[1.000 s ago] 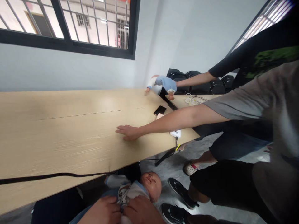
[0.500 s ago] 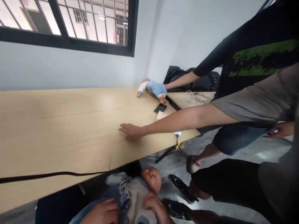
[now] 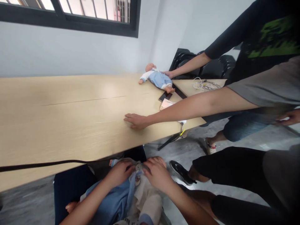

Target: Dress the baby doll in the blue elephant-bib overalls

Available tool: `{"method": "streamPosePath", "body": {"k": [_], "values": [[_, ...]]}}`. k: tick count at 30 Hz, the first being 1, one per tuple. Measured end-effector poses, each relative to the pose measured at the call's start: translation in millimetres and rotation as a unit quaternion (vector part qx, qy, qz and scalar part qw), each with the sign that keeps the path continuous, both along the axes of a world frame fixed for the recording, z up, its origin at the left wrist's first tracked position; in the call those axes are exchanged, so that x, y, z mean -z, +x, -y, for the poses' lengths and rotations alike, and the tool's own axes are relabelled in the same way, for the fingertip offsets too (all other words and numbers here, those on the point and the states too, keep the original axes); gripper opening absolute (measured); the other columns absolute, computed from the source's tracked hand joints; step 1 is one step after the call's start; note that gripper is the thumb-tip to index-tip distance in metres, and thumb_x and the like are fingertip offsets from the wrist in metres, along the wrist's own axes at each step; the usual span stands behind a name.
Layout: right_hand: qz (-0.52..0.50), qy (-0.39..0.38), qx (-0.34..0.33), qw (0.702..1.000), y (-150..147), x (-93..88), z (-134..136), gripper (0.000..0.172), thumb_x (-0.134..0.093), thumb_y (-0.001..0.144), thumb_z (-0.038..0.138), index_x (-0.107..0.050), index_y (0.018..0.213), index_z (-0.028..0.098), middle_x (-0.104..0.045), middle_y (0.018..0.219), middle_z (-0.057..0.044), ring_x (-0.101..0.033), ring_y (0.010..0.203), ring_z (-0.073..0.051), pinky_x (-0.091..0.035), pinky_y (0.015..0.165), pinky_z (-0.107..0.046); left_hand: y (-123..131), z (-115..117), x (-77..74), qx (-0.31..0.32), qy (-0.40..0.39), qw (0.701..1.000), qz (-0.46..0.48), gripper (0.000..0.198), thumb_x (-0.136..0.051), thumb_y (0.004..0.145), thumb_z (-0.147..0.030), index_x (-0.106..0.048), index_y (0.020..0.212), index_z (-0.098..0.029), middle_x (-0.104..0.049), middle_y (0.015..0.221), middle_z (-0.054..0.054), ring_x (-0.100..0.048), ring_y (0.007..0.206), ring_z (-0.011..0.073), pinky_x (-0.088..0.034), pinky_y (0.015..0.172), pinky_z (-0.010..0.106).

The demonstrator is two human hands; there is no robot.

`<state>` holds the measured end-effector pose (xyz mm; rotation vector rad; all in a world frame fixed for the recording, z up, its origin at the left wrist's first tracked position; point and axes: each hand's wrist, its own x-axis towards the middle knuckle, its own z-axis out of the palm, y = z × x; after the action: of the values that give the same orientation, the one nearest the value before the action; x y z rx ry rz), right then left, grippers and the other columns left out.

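Note:
A baby doll (image 3: 138,187) in blue and beige clothes lies across my lap, below the table edge. My left hand (image 3: 120,172) is closed on the clothing at its chest, thumb and fingertips drawn together by the front opening. On the other side of that opening, my right hand (image 3: 156,172) grips the cloth near the neck and covers most of the head. Blue cloth (image 3: 114,200) spreads to the left, with a small foot (image 3: 71,206) beside my left forearm. Exactly what the fingertips pinch is hidden.
A co-worker's hand (image 3: 138,121) rests on the wooden table (image 3: 82,125). Another person's hand (image 3: 169,74) touches a second doll (image 3: 159,79) in blue overalls. Nearby lie a phone (image 3: 165,96) and coiled cables (image 3: 206,85). A black strap (image 3: 58,163) crosses the near edge.
Both my hands have moved up the doll to its chest and neck, and the right now covers its face. The second doll has been turned face up. The view has tilted down.

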<state>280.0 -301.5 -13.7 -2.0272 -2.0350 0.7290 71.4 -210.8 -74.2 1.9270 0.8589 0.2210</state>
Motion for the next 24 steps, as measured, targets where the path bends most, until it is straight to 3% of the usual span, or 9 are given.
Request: {"method": "streamPosePath", "body": {"k": [3,6,9,12,18,24], "values": [[0.065,-0.047,-0.048,0.996,-7.1,6.6,-7.1,0.023,-0.060,0.090,0.032,-0.073,0.103,0.018,-0.069,0.112,-0.011,-0.056,0.114,-0.030,-0.036,0.105,-0.044,16.7,-6.1,3.4,0.010,-0.018,1.000,-0.022,0.033,-0.050,0.097,-0.047,-0.068,0.094,-0.019,-0.071,0.091,0.007,-0.063,0.084,0.0210,-0.039,0.073,0.031],[0.074,-0.047,-0.039,0.995,-10.2,15.4,-8.5,0.026,-0.063,0.086,0.032,-0.072,0.105,0.017,-0.069,0.116,-0.013,-0.056,0.115,-0.031,-0.037,0.103,-0.043,30.6,-10.5,15.1,0.007,-0.020,0.999,-0.048,0.031,-0.051,0.095,-0.046,-0.066,0.092,-0.019,-0.069,0.088,0.008,-0.062,0.082,0.0226,-0.036,0.070,0.032],[0.079,-0.038,-0.026,0.996,-11.5,21.8,-13.2,0.026,-0.061,0.089,0.038,-0.072,0.104,0.018,-0.070,0.115,-0.013,-0.058,0.112,-0.031,-0.038,0.099,-0.043,39.5,-13.9,30.5,-0.024,-0.022,0.998,-0.051,0.031,-0.045,0.096,-0.043,-0.062,0.086,-0.019,-0.068,0.084,0.008,-0.060,0.079,0.0217,-0.035,0.070,0.032],[0.089,-0.053,-0.023,0.994,-13.5,23.3,-20.8,0.023,-0.055,0.093,0.032,-0.073,0.096,0.018,-0.074,0.105,-0.012,-0.063,0.104,-0.029,-0.039,0.093,-0.040,39.3,-18.9,42.9,-0.072,-0.022,0.996,-0.050,0.031,-0.042,0.096,-0.044,-0.058,0.087,-0.019,-0.066,0.083,0.006,-0.059,0.078,0.0205,-0.035,0.070,0.031],[0.103,-0.060,-0.002,0.993,-0.4,23.8,-14.9,0.021,-0.052,0.090,0.022,-0.072,0.087,0.021,-0.077,0.095,-0.008,-0.067,0.099,-0.027,-0.038,0.087,-0.038,0.7,-25.5,53.1,-0.156,-0.020,0.987,-0.037,0.035,-0.038,0.097,-0.047,-0.057,0.085,-0.020,-0.067,0.088,0.008,-0.061,0.086,0.0228,-0.042,0.079,0.034],[0.055,-0.044,-0.026,0.997,21.3,18.9,10.1,0.017,-0.057,0.085,0.018,-0.072,0.090,0.025,-0.075,0.098,-0.002,-0.064,0.105,-0.024,-0.035,0.097,-0.038,-42.0,-8.5,68.9,-0.268,-0.074,0.960,0.016,0.055,-0.041,0.092,-0.072,-0.056,0.080,-0.021,-0.065,0.078,0.005,-0.061,0.079,0.0232,-0.046,0.078,0.034]]}}
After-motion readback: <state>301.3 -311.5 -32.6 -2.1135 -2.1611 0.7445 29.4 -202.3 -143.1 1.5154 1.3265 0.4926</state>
